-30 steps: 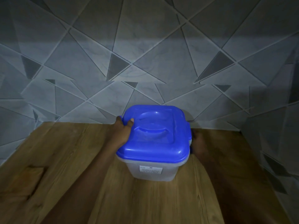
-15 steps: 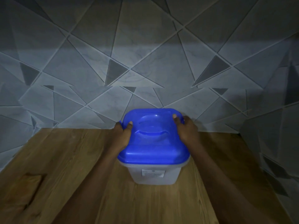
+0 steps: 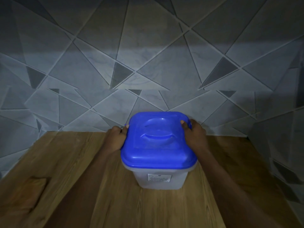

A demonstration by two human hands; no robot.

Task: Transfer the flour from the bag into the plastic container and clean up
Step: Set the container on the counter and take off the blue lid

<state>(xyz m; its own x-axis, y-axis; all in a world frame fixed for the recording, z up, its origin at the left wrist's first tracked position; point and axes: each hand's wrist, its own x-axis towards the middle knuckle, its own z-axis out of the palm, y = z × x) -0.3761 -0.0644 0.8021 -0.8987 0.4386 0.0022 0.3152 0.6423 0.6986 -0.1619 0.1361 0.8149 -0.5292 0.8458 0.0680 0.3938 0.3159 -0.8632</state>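
I see the translucent square plastic container (image 3: pixel 160 178) upright on the wooden surface (image 3: pixel 74 178), near the grey geometric-patterned wall (image 3: pixel 148 63). Its blue plastic lid (image 3: pixel 158 142) is seated on top. My left hand (image 3: pixel 116 139) and right hand (image 3: pixel 195 134) grip the lid's opposite edges.

A wooden worktop (image 3: pixel 69 186) fills the lower part of the view, its grain running in long planks toward the wall. A darker rectangular patch (image 3: pixel 24 195) shows in the wood near the left edge. Behind the worktop stands a grey tiled wall (image 3: pixel 148 55) cut by pale raised lines into irregular triangles and quadrilaterals, a few small triangles darker than the rest. The same pattern continues on a side wall (image 3: pixel 283 145) at the right, which meets the back wall in a dim corner. The light is low, brightest across the middle band of the back wall.
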